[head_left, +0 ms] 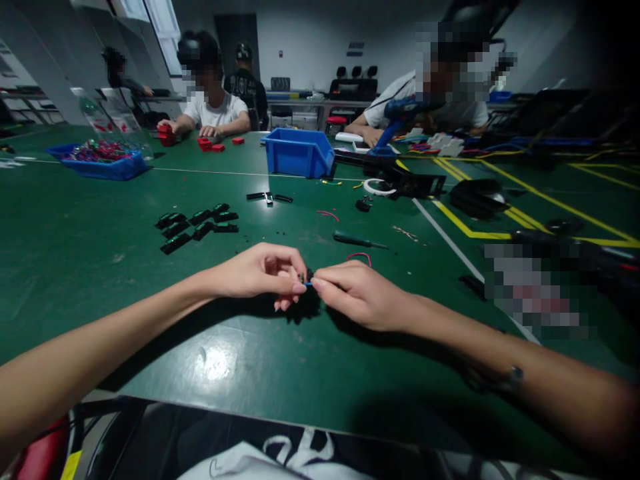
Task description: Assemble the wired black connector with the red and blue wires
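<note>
Pinching: small dark part held by left hand, blue strand by right hand, over bench | judged light, strand pliable, joint fragile | part best gripped by edges

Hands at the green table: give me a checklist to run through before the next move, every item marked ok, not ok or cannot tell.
1. Left hand and right hand both at the small blue piece: ok, fingertips meet around it.
2. Small blue piece seated correctly: cannot tell, fingers hide most of the join.
3. Area around the right hand free of loose bits: not ok, a red wire lies just beyond it.
4. Screwdriver lying flat on the table: ok, beyond the hands.
5. Black pieces grouped together: ok, beyond the left forearm.
6. Blue bin stocked: cannot tell, its inside is hidden.
</note>
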`<state>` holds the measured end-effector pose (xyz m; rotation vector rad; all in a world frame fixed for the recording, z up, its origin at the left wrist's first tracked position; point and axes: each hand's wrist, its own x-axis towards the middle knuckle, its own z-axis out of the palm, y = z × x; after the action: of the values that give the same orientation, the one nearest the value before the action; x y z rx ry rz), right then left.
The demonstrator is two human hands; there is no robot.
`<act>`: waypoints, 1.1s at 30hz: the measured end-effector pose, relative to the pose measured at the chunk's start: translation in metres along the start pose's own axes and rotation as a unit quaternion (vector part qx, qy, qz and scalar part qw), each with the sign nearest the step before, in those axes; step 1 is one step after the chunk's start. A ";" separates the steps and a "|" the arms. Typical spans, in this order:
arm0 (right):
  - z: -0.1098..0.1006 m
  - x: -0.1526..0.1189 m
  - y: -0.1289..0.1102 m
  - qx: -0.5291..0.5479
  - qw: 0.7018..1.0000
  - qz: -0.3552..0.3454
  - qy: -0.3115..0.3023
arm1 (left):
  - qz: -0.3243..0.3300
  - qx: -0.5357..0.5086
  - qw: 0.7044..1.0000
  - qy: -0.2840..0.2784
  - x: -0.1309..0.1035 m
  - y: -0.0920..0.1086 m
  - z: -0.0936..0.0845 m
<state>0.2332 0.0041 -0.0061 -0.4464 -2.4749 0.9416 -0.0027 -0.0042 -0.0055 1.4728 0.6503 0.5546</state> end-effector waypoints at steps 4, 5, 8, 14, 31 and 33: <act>0.015 -0.005 -0.002 0.306 0.940 0.145 0.043 | 0.146 0.174 0.970 0.089 -0.005 -0.008 0.008; 0.020 -0.006 -0.005 0.369 0.916 0.152 0.036 | 0.203 0.243 0.944 0.096 -0.006 -0.010 0.008; 0.029 -0.005 -0.015 0.535 0.822 0.192 0.034 | 0.367 0.445 0.813 0.077 -0.010 -0.011 0.003; 0.032 -0.006 -0.039 0.688 0.679 0.257 -0.011 | 0.517 0.646 0.561 0.002 -0.015 0.012 -0.004; 0.020 -0.008 0.017 -0.069 0.993 -0.046 0.080 | -0.083 -0.019 0.995 0.046 0.005 -0.011 0.013; 0.020 -0.008 0.020 -0.147 0.982 -0.105 0.051 | -0.115 -0.054 0.992 0.018 0.003 -0.010 0.017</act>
<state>0.2327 0.0041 -0.0351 -0.3100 -2.5124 0.4610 0.0109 -0.0148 -0.0158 1.2695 0.7939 0.4314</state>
